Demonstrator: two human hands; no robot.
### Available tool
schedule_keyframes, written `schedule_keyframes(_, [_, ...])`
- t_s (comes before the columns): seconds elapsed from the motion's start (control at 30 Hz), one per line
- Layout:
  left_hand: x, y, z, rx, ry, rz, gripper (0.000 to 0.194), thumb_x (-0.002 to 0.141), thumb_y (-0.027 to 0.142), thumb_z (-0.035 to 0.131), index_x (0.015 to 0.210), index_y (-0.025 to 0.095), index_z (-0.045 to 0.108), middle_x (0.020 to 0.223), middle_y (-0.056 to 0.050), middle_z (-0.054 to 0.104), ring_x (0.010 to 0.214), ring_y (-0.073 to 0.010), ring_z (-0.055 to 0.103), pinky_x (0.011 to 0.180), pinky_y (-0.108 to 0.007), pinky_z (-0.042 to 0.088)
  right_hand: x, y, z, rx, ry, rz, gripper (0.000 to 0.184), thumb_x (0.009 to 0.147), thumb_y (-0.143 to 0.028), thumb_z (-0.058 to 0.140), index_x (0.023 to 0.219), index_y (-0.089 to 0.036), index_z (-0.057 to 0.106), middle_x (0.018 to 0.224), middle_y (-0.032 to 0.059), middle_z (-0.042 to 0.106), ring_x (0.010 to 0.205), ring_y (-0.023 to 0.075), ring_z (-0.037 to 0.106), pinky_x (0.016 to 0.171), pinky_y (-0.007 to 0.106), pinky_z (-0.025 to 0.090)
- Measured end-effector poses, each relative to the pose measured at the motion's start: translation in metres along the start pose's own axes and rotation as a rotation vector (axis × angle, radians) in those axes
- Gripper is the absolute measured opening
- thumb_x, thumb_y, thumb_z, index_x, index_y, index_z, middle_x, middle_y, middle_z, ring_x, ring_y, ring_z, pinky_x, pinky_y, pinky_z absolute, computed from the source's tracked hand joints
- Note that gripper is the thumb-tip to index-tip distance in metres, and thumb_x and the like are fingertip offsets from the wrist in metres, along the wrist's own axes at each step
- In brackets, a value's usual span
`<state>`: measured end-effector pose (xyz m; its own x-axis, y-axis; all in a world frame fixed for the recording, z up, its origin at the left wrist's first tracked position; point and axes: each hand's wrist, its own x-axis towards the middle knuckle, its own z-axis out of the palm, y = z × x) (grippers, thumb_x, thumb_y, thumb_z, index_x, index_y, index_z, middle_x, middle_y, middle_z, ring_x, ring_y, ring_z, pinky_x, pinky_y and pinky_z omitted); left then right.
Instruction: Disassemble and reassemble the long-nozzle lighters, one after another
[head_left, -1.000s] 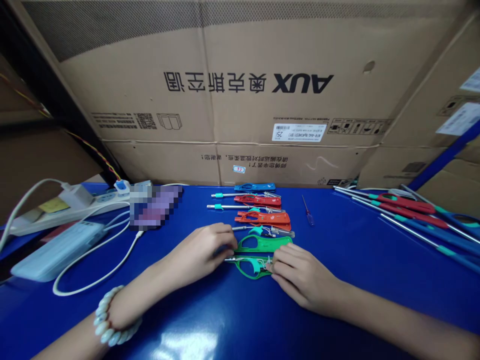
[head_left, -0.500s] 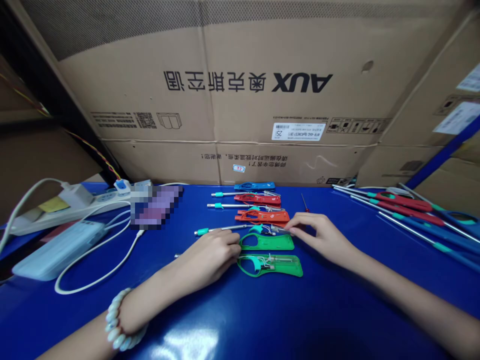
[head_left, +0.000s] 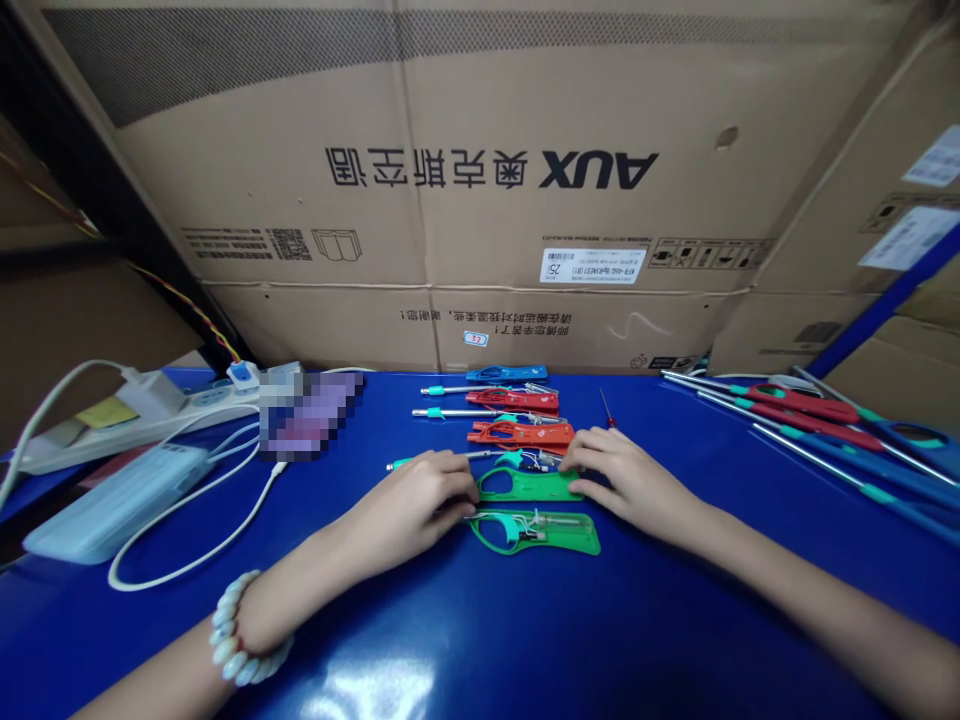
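Observation:
A green lighter shell half (head_left: 536, 487) lies crosswise between my hands, with a large trigger opening at its left. My left hand (head_left: 420, 500), wearing a bead bracelet, has its curled fingers closed on the shell's left tip. At the shell's right end, my right hand (head_left: 626, 475) pinches it between thumb and fingers. Just nearer to me is a second green lighter half (head_left: 574, 533), with a turquoise trigger, wires and a clear fuel tube in it. Behind lies a metal lighter rod (head_left: 478, 456) with trigger and tank attached, partly hidden by my left hand.
Farther back lie an orange shell (head_left: 540, 434), a red shell (head_left: 525, 401), a blue shell (head_left: 506, 374) and more rods. A small screwdriver (head_left: 607, 408) is behind my right hand. Several long lighters (head_left: 810, 420) lie right; a power bank (head_left: 120, 500) and power strip stand left.
My right hand has moved from the rod's tank end toward me, onto the right end of the green shell half. My left hand stays at the shell's left end, fingers slightly shifted.

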<state>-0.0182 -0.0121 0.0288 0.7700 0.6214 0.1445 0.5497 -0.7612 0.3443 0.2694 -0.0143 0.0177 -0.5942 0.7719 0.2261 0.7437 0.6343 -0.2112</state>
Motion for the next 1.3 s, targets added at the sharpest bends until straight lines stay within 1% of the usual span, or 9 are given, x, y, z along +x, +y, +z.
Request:
schedule_keyframes(0.13, [0.002, -0.004, 0.003, 0.072, 0.032, -0.080, 0.012, 0.090, 0.015, 0.054, 0.096, 0.017, 0.065, 0.093, -0.006, 0.061, 0.087, -0.0194, 0.058, 0.077, -0.031, 0.044, -0.001, 0.006, -0.007, -0.024, -0.072, 0.016, 0.025, 0.083, -0.029, 0.067, 0.106, -0.022, 0.063, 0.105, 0.0071, 0.058, 0.097, 0.0254, 0.053, 0.088, 0.047, 0.040])
schedule_keyframes(0.27, [0.004, -0.008, 0.007, 0.139, 0.036, -0.125, 0.011, 0.089, 0.024, 0.060, 0.096, 0.017, 0.066, 0.092, -0.005, 0.063, 0.085, -0.0212, 0.058, 0.077, -0.035, 0.042, -0.001, 0.006, -0.007, -0.036, -0.079, 0.015, 0.027, 0.081, -0.030, 0.069, 0.106, -0.022, 0.063, 0.105, 0.0068, 0.057, 0.099, 0.0257, 0.053, 0.089, 0.049, 0.040])
schedule_keyframes(0.47, [0.006, -0.012, 0.011, 0.140, 0.007, -0.133, 0.009, 0.089, 0.022, 0.060, 0.092, 0.017, 0.067, 0.092, -0.005, 0.064, 0.085, -0.0212, 0.058, 0.075, -0.033, 0.041, 0.000, 0.002, -0.001, -0.057, -0.055, -0.022, 0.022, 0.080, -0.024, 0.070, 0.100, -0.020, 0.062, 0.101, 0.0061, 0.059, 0.094, 0.0244, 0.054, 0.084, 0.043, 0.043])
schedule_keyframes(0.67, [0.007, -0.019, 0.012, 0.128, 0.050, -0.120, 0.008, 0.088, 0.019, 0.060, 0.087, 0.017, 0.067, 0.088, -0.004, 0.062, 0.081, -0.0195, 0.057, 0.073, -0.031, 0.042, 0.001, -0.002, 0.005, -0.069, 0.006, -0.034, 0.022, 0.079, -0.022, 0.070, 0.097, -0.019, 0.057, 0.099, 0.0053, 0.060, 0.091, 0.0236, 0.054, 0.078, 0.038, 0.043])
schedule_keyframes(0.9, [0.007, -0.026, 0.012, 0.139, 0.113, -0.125, 0.005, 0.085, 0.015, 0.061, 0.082, 0.016, 0.064, 0.086, -0.004, 0.061, 0.081, -0.0194, 0.056, 0.072, -0.031, 0.042, 0.004, -0.004, 0.011, -0.177, 0.077, -0.104, 0.022, 0.082, -0.022, 0.066, 0.100, -0.016, 0.055, 0.098, 0.0075, 0.060, 0.085, 0.0234, 0.053, 0.072, 0.035, 0.041])
schedule_keyframes(1.1, [0.009, -0.028, 0.013, 0.143, 0.134, -0.132, 0.007, 0.084, 0.012, 0.063, 0.079, 0.016, 0.061, 0.084, -0.002, 0.061, 0.080, -0.0187, 0.054, 0.071, -0.029, 0.041, 0.004, 0.000, 0.016, -0.304, 0.104, -0.172, 0.015, 0.089, -0.019, 0.054, 0.103, -0.013, 0.055, 0.097, 0.0104, 0.060, 0.086, 0.0248, 0.052, 0.072, 0.036, 0.039])
schedule_keyframes(1.3, [0.009, -0.029, 0.015, 0.142, 0.174, -0.122, 0.008, 0.084, 0.011, 0.061, 0.079, 0.017, 0.059, 0.083, -0.001, 0.060, 0.078, -0.0179, 0.054, 0.070, -0.028, 0.040, 0.004, 0.003, 0.022, -0.310, 0.145, -0.227, 0.017, 0.091, -0.013, 0.045, 0.103, -0.012, 0.057, 0.093, 0.0110, 0.061, 0.083, 0.0241, 0.053, 0.070, 0.035, 0.040])
